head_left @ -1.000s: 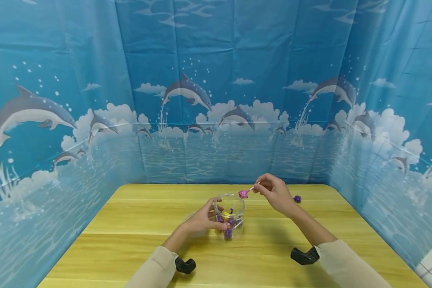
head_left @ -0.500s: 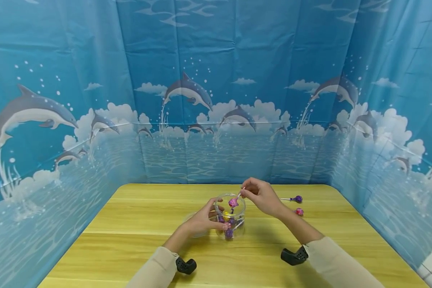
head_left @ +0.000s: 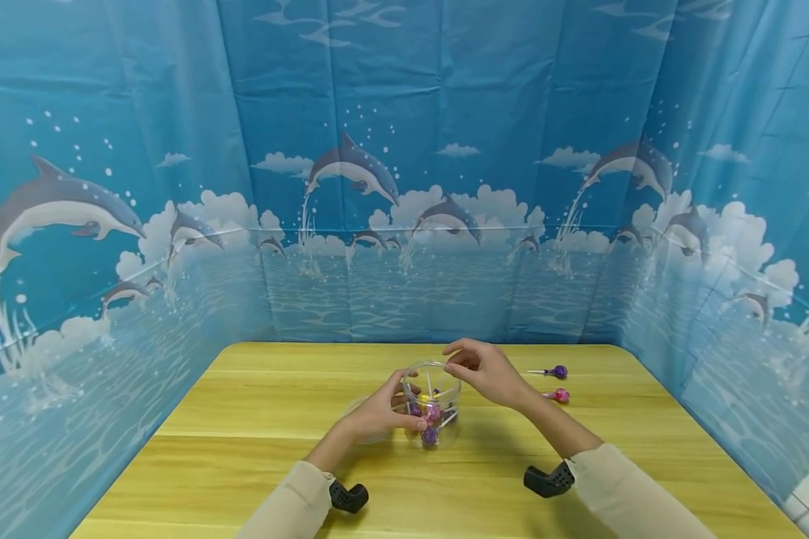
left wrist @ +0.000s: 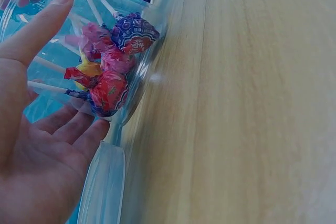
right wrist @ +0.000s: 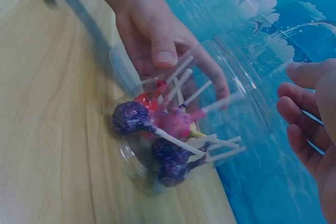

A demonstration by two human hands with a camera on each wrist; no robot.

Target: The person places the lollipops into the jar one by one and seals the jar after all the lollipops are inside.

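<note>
A clear jar (head_left: 450,430) stands on the table with several wrapped lollipops inside, purple, pink, red and yellow. My left hand (head_left: 383,412) grips the jar's left side, thumb in front, fingers behind. In the left wrist view the palm (left wrist: 42,182) is beside the jar and the lollipops (left wrist: 113,59) lie at its bottom. Just above the jar's right rim is my right hand (head_left: 488,372), fingers bent loosely. The right wrist view shows that hand (right wrist: 315,114) apart from the jar mouth, holding nothing.
A purple lollipop (head_left: 559,371) and a pink lollipop (head_left: 562,395) lie on the table right of the jar. A clear lid (left wrist: 102,182) lies left of the jar, partly behind my left hand. A dolphin-print curtain (head_left: 404,292) hangs behind and beside the table.
The pink lollipop that my right hand held by its stick has dropped into the jar. My right hand moved left to the jar and let go. My left hand kept its grip.
</note>
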